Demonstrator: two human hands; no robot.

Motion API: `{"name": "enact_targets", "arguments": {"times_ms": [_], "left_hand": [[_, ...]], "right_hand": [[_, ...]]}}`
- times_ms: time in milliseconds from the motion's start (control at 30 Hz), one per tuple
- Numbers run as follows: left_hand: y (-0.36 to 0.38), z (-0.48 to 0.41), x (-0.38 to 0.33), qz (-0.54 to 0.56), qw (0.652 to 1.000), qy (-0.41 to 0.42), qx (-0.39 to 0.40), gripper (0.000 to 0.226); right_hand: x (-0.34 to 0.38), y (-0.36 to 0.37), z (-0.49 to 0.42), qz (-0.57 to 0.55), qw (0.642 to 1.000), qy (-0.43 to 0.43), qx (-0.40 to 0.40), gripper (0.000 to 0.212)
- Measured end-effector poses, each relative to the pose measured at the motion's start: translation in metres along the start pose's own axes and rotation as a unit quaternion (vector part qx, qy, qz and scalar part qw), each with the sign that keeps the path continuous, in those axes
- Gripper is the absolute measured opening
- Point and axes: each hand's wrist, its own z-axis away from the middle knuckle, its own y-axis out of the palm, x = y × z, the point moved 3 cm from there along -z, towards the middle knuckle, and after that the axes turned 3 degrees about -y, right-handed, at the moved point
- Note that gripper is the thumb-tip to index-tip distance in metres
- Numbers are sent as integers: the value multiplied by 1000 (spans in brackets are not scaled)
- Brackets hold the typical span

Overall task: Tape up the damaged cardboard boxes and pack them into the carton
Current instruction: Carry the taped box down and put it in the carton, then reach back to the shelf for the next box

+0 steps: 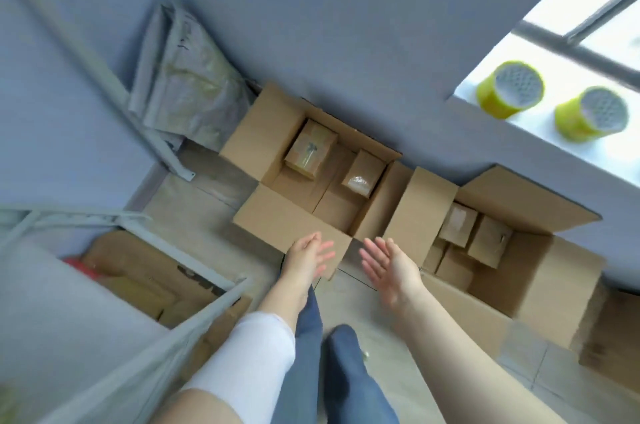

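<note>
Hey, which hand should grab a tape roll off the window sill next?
Probably the right. Both hands are open and empty, but the right hand is on the side of the tape rolls; the left hand hovers over the left carton.

Packing storeroom: open cartons stood on the floor beyond the left hand and right hand, tape rolls on a windowsill farther right, metal racking left.

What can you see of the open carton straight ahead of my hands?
The carton is brown cardboard, upright on the floor against the grey-blue wall, its flaps folded open. Inside sit two small taped ones, apart: the back-left box and the right-hand box. Its right flap reaches the neighbouring carton. The left hand is over its near flap; contact unclear.
</note>
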Motion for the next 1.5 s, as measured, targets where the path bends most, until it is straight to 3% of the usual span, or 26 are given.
{"name": "enact_targets", "arguments": {"times_ms": [100,300,633,900,1033,1233,1333,1500], "left_hand": [[-6,44,10,72,996,45,-16,34],[-17,132,47,186,981,41,-22,35],[-89,239,82,218,962,157,-44,23],[-190,362,145,267,916,289,-79,20],[-240,446,137,247,871,411,-109,22],[-306,569,83,209,776,580,-131,23],[-344,609,57,212,741,611,-178,24],[-421,641,37,238,717,595,-275,17]], "right_hand": [[-4,-2,40,11,999,-12,32,41],[-33,-25,125,47,997,-21,55,36],[-92,-17,234,64,989,-78,106,23],[-194,-1,364,114,964,-148,187,17],[-221,27,451,138,926,-230,266,12],[-217,101,582,154,824,-361,409,19],[-221,145,628,196,780,-375,461,19],[-246,221,672,258,733,-359,516,12]]}}
